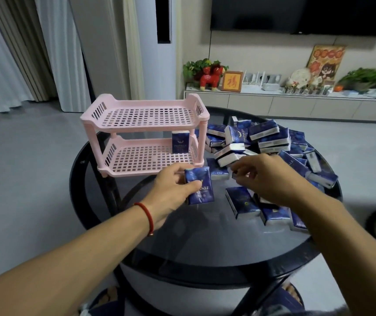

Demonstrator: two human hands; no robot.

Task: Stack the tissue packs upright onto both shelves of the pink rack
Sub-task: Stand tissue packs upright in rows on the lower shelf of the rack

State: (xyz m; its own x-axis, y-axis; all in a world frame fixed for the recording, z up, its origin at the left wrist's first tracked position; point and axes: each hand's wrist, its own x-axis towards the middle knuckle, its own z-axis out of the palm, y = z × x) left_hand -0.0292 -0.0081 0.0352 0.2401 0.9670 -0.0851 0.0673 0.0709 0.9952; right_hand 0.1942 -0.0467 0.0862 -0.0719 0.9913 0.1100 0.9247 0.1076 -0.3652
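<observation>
A pink two-shelf rack stands on the round glass table. One blue tissue pack stands upright at the back right of its lower shelf; the top shelf holds nothing. My left hand grips a blue tissue pack just in front of the rack. My right hand reaches with curled fingers into the pile of blue packs to the right of the rack; whether it holds one is hidden.
Several loose packs lie flat near the table's front right. Behind the table runs a low white cabinet with plants and ornaments. Curtains hang at the left. Grey floor surrounds the table.
</observation>
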